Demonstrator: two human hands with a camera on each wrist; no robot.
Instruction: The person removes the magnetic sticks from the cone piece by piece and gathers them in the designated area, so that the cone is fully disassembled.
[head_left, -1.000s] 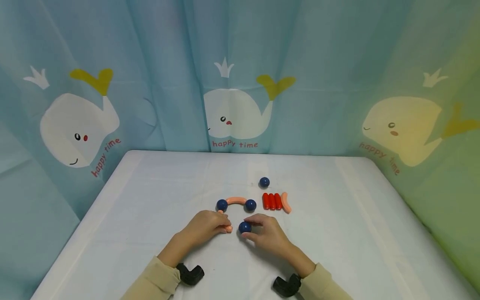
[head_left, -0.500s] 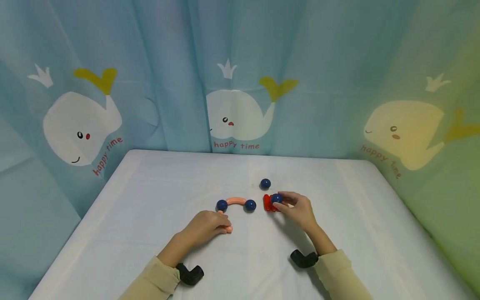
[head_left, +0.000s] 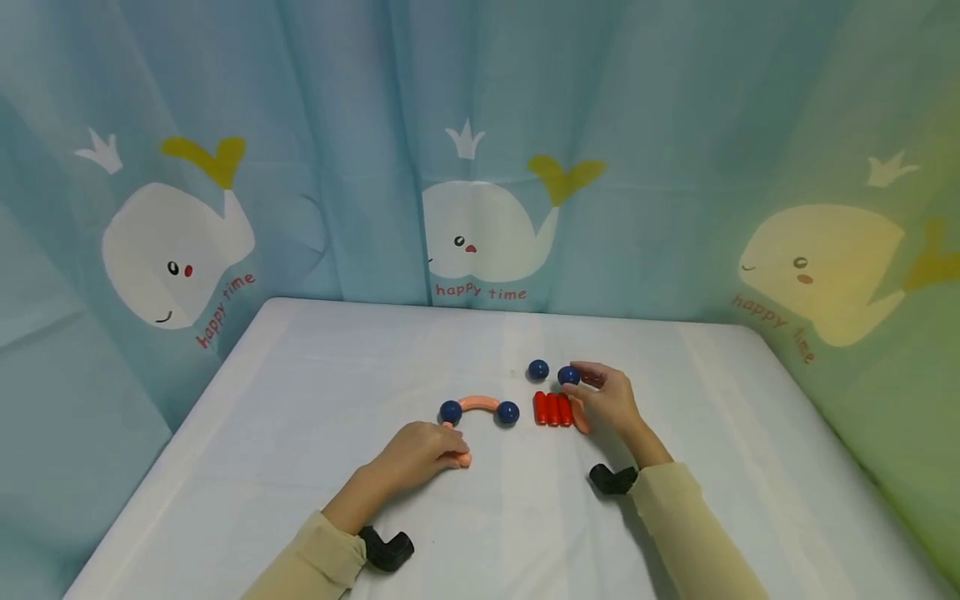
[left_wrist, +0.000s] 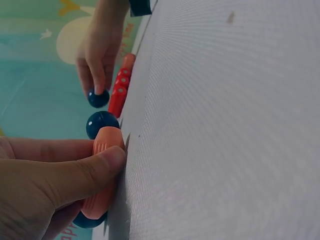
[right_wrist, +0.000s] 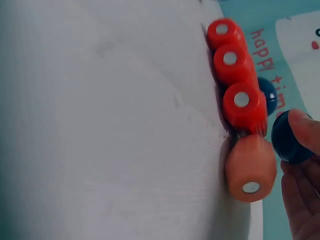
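My left hand [head_left: 426, 454] pinches a curved peach building rod [left_wrist: 109, 137] between thumb and fingers, low over the table. That rod meets a blue ball [head_left: 450, 412], from which another curved peach rod [head_left: 478, 403] arches across to a second blue ball [head_left: 507, 412]. Farther right, my right hand [head_left: 611, 404] pinches a blue ball [head_left: 568, 377] between thumb and fingertips, just behind the row of red rods [head_left: 552, 409]. Another blue ball [head_left: 537, 370] lies on the table to its left.
A loose curved peach rod [head_left: 581, 415] lies at the right end of the red rods, partly under the right hand. Pale round discs show on the rod ends in the right wrist view. The white table [head_left: 300, 400] backs onto a whale-print curtain [head_left: 360, 167].
My right hand has carried its blue ball from beside the left hand to the far right, over and behind the red rods. The left hand keeps its hold in the same place.
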